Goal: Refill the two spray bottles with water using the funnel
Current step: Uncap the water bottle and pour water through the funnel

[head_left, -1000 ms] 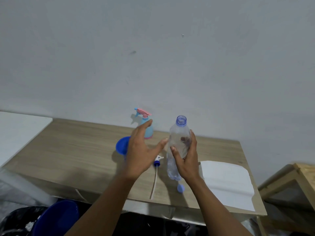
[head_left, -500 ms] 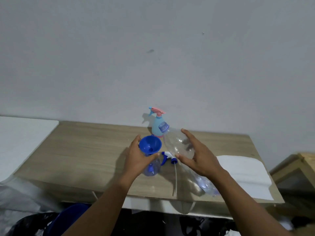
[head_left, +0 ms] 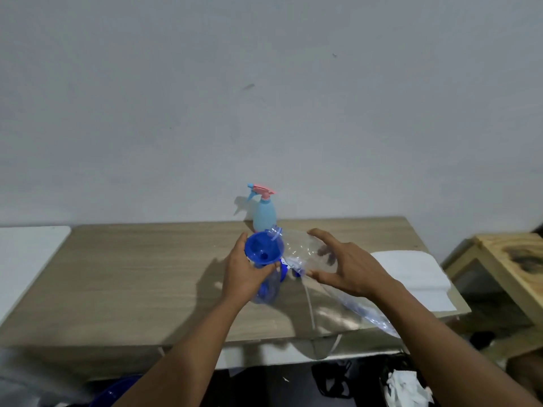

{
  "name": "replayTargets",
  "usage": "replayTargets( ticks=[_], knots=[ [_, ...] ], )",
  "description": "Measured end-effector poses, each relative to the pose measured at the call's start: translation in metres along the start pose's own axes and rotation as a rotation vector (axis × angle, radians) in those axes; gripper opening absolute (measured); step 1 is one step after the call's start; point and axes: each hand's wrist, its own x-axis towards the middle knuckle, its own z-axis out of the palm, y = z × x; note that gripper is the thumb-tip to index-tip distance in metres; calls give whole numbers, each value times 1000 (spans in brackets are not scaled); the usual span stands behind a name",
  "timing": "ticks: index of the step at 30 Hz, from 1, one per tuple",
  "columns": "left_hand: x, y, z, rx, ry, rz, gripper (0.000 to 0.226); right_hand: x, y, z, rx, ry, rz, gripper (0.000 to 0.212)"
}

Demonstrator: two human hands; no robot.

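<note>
- Table first?
- You're working over a wooden table. There is a white folded sheet flat at its right end, apart from both hands.
- Water bottle?
- You hold a clear plastic water bottle, uncapped and tipped steeply. Its mouth is at the funnel's rim, its base toward you. Your right hand spans its upper body, fingers spread and curved over the top, thumb underneath. Flow: cannot tell.
- Spray bottles?
- The pale blue spray bottle, pink trigger on, stands upright just behind the funnel, untouched. The translucent blue spray bottle is upright with no head. Your left hand curls round its neck.
- Small items?
- The blue funnel sits in that neck. The detached sprayer head lies between your hands, partly behind the water bottle.
</note>
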Motion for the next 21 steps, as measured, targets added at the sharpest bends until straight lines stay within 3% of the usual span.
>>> replayTargets(
  ticks=[4, 7, 11, 21],
  knots=[
    [-4, 13, -8, -44, -23, -9, 64, 4, -5, -12, -96, -68, 8, 85],
    [-5, 16, -11, -54, -44, 18, 59, 9, -6, -21, -152, -92, 30, 85],
    [0, 17, -14, -62, -43, 38, 77, 13, -4, -28, -249, -103, 36, 86],
    [4, 19, -15, -102, -53, 61, 83, 20, -7, -42, -353, -145, 37, 85]
  ],
)
